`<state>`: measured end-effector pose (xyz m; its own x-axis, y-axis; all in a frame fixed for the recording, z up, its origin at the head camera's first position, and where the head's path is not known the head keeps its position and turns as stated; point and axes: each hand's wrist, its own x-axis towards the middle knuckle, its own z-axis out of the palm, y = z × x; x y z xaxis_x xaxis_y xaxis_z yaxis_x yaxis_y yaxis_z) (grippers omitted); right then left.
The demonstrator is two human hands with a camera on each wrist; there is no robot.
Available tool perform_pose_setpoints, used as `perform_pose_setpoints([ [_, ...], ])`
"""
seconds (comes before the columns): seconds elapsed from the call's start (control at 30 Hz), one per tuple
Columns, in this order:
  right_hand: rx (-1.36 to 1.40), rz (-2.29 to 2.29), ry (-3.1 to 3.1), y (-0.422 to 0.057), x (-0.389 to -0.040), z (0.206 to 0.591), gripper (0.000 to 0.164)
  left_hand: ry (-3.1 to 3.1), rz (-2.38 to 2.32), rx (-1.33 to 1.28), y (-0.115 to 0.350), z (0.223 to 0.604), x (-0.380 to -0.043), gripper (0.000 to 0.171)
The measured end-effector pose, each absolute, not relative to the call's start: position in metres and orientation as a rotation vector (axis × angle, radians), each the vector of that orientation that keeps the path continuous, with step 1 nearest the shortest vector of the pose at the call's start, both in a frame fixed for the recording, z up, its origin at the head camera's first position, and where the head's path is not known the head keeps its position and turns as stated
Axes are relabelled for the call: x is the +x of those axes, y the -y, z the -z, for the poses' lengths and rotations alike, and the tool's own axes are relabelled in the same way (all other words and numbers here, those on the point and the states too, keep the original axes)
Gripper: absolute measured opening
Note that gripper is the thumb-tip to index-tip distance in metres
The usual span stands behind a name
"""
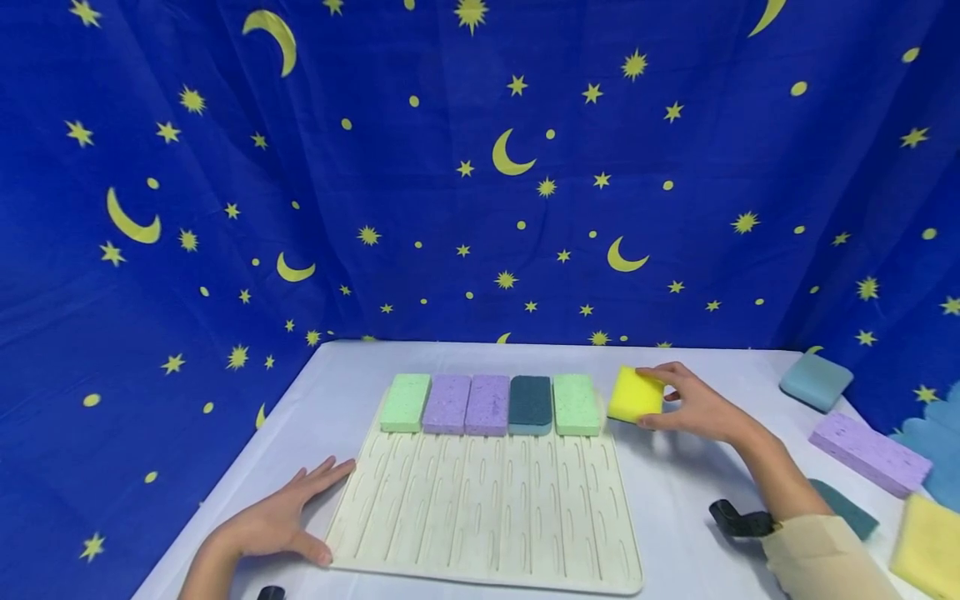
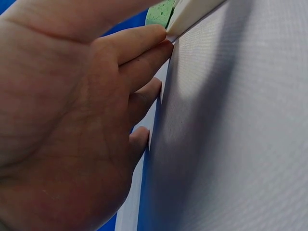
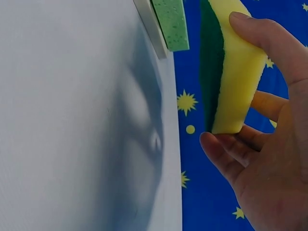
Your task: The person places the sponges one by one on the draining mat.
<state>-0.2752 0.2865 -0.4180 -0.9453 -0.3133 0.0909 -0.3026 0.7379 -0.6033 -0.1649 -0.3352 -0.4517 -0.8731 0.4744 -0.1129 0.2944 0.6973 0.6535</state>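
A bright yellow sponge (image 1: 635,395) with a dark green scouring side (image 3: 211,72) is pinched between the thumb and fingers of my right hand (image 1: 693,406). It hangs above the table, just right of a cream ridged mat (image 1: 480,517). Along the mat's far edge lies a row of sponges: a green one (image 1: 406,403), two purple ones (image 1: 447,405), a dark teal one (image 1: 530,403) and another green one (image 1: 576,405). My left hand (image 1: 277,512) has its fingers spread, with fingertips and thumb touching the mat's left edge.
At the right of the white table (image 1: 682,517) lie a blue-grey sponge (image 1: 817,381), a purple sponge (image 1: 870,452), a dark teal piece (image 1: 846,508) and a pale yellow sponge (image 1: 930,546). A blue cloth with moons and stars (image 1: 450,192) hangs behind.
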Motion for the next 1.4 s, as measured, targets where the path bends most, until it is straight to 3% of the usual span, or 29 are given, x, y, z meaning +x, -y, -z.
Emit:
perform_pose_setpoints([
  [1.4,-0.718,0.927,-2.901,-0.225,-0.272,0.406,0.089,-2.608,-0.974,0.573,0.333,0.450,-0.164,0.111],
])
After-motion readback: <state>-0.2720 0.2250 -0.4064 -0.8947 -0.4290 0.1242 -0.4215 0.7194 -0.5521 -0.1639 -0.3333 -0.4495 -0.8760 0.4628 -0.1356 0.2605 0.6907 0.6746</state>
